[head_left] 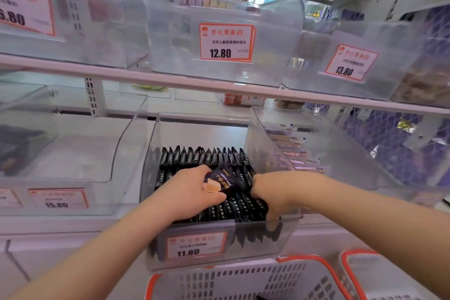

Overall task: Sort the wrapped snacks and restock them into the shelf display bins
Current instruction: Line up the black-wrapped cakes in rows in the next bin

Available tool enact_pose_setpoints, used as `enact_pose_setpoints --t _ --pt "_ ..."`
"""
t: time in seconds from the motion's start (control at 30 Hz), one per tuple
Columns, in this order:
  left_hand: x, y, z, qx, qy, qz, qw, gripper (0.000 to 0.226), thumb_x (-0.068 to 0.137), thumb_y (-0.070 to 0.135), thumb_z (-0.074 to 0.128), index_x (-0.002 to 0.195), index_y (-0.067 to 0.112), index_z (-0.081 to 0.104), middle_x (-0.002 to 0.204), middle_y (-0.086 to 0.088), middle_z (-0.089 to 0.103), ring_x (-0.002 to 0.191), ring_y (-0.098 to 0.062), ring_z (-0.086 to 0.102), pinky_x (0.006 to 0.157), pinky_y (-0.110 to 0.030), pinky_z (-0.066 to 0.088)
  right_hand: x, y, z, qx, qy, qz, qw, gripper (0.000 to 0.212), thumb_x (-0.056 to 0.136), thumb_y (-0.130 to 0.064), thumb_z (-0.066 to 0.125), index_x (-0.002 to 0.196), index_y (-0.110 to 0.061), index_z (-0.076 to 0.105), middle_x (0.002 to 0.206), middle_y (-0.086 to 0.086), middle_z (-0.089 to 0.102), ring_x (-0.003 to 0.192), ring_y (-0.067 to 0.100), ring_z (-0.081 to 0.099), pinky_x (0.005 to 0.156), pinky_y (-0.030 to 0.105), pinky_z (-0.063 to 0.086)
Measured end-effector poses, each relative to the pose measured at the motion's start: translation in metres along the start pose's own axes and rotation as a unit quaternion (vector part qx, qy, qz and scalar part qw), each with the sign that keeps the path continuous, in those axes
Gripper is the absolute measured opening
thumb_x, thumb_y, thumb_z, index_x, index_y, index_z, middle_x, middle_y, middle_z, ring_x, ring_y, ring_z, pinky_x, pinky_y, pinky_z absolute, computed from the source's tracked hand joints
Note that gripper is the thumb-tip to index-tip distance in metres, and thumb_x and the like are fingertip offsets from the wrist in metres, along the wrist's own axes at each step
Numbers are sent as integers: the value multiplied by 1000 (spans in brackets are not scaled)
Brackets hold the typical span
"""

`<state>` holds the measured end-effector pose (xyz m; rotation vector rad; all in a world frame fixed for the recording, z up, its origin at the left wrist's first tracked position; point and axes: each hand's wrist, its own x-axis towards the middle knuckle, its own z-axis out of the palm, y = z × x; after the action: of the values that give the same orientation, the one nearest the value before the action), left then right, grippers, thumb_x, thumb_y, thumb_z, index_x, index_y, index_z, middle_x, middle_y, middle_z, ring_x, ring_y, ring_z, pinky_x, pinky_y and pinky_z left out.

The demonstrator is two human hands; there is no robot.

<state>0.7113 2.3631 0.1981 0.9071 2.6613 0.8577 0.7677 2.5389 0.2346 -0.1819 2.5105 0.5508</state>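
A clear display bin (267,248) on the lower shelf carries an 11.80 price tag (196,245). Rows of black wrapped snacks (204,156) stand on edge inside it. My left hand (187,192) is inside the bin and grips one black wrapped snack (220,181) printed "DRYCAKE", lying flat over the rows. My right hand (275,193) reaches down into the bin's front right corner, its fingers pushed in among the packs near the front wall; its fingertips are partly hidden by the packs.
A white basket with an orange rim (243,277) sits below the bin, a second one (379,275) to its right. Clear bins flank it: the 15.80 bin (73,178) left, a bin of pale bars (292,148) right. Upper-shelf bins (226,41) hang overhead.
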Motion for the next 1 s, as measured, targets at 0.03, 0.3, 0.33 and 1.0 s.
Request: enact_pose_setpoints --t 0.03,0.3,0.33,1.0 --pt "0 -1 -1 -2 -1 2 1000 27 77 49 62 90 29 50 91 7 61 75 -8 57 58 -22 40 1 -3 3 -18 -9 1 1000 53 77 -42 72 113 -5 61 123 11 50 98 30 58 76 33 50" --pt "-9 9 -7 -126 65 3 990 20 91 41 46 97 23 52 70 4 56 50 -8 45 40 -13 33 -5 3 -4 174 124 -7 977 41 86 -36 61 118 -10 59 120 4 59 105 22 57 87 30 47" --pt "-13 11 -9 -149 88 8 985 15 93 38 43 96 26 52 74 2 59 57 -11 51 46 -16 37 -9 4 -4 274 167 -10 947 36 88 -36 57 117 -15 60 117 -1 62 102 16 59 89 29 47" --pt "-47 -50 -54 -299 165 -51 939 65 84 18 64 141 23 33 143 4 40 127 -9 41 100 -23 33 89 -72 -76 488 329 136 797 28 84 -30 53 60 -15 48 61 2 53 67 28 60 57 27 41"
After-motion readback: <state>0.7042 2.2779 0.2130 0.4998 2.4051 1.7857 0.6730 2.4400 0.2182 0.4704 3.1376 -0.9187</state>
